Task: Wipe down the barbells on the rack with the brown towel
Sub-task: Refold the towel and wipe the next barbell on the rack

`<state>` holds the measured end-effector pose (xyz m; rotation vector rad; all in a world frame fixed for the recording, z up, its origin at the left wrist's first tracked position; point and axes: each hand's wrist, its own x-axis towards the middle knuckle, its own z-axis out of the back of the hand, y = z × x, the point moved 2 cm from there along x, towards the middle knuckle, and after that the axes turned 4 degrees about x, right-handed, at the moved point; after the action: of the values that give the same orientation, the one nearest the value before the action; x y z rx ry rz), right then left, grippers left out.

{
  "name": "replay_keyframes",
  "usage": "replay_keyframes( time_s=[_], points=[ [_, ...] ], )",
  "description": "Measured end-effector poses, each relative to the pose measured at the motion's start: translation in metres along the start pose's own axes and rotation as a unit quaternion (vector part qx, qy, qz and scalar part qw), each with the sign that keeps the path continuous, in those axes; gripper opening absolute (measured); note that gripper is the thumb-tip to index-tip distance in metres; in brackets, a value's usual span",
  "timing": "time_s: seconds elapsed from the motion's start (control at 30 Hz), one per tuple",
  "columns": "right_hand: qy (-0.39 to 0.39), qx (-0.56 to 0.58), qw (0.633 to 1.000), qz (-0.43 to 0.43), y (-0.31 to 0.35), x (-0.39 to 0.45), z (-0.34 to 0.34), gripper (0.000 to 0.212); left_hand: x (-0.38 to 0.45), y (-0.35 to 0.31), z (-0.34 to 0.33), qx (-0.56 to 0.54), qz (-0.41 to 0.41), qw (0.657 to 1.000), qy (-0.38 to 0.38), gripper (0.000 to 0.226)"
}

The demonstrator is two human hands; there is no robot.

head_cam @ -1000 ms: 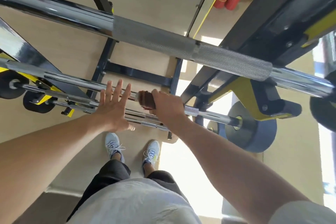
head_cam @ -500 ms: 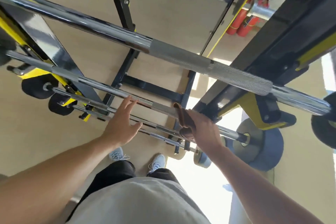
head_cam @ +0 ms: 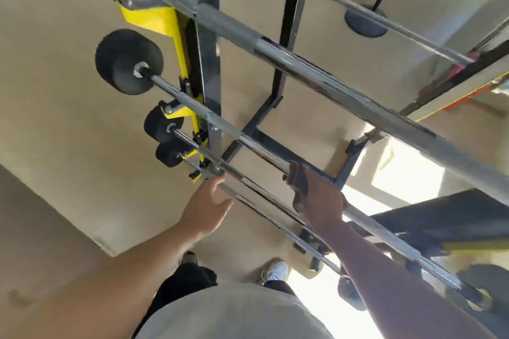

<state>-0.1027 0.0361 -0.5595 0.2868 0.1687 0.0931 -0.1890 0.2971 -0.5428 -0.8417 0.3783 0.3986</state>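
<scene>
Several chrome barbells lie stacked on a black and yellow rack (head_cam: 205, 69), seen from above. The top barbell (head_cam: 316, 74) runs diagonally across the view. My right hand (head_cam: 322, 202) grips the brown towel (head_cam: 298, 181), wrapped round the second barbell (head_cam: 220, 124) near its middle. My left hand (head_cam: 208, 208) hovers with relaxed fingers, its fingertips by a lower barbell (head_cam: 248, 181) close to the rack's left upright; whether they touch it I cannot tell.
Black weight plates (head_cam: 128, 62) sit on the bars' left ends, with smaller ones (head_cam: 162, 124) below. The rack's base frame (head_cam: 275, 143) crosses the tan floor. A mirror wall (head_cam: 385, 22) stands behind. My shoes (head_cam: 274, 270) are on the floor beneath.
The view has swung left, showing the rack's left end. My right hand has kept the towel on the second bar, sliding along it. My left hand went from spread fingers to a relaxed reach.
</scene>
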Motion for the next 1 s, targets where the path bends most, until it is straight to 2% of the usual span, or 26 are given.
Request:
replay_keyframes(
  time_s=[0.27,0.4,0.53,0.63,0.77,0.87,0.93,1.0],
  points=[
    [0.022,0.01,0.999,0.041,0.149,0.082,-0.036,0.051,0.038,0.101,0.134,0.01,0.036,0.999,-0.01,0.055],
    [0.041,-0.008,0.998,0.043,0.222,0.115,-0.048,0.06,0.06,0.118,0.18,0.02,0.025,0.999,-0.021,0.052],
    [0.059,0.002,0.995,0.085,0.273,0.135,-0.061,0.067,0.082,0.108,0.19,0.015,0.005,1.0,-0.015,0.054],
    [0.106,0.006,0.988,0.112,0.283,0.138,-0.061,0.077,0.095,0.092,0.185,0.012,-0.005,1.0,-0.001,0.054],
    [0.093,0.026,0.987,0.131,0.254,0.142,-0.049,0.058,0.111,0.065,0.183,0.07,-0.067,0.995,-0.006,0.06],
    [0.109,0.021,0.988,0.109,0.248,0.161,-0.044,0.059,0.134,0.046,0.189,0.156,-0.129,0.978,-0.044,0.069],
    [0.127,0.003,0.988,0.087,0.254,0.17,-0.046,0.057,0.15,0.041,0.19,0.211,-0.115,0.967,-0.082,0.078],
    [0.143,-0.012,0.987,0.067,0.264,0.174,-0.053,0.052,0.159,0.043,0.189,0.215,-0.074,0.969,-0.094,0.082]
  ],
)
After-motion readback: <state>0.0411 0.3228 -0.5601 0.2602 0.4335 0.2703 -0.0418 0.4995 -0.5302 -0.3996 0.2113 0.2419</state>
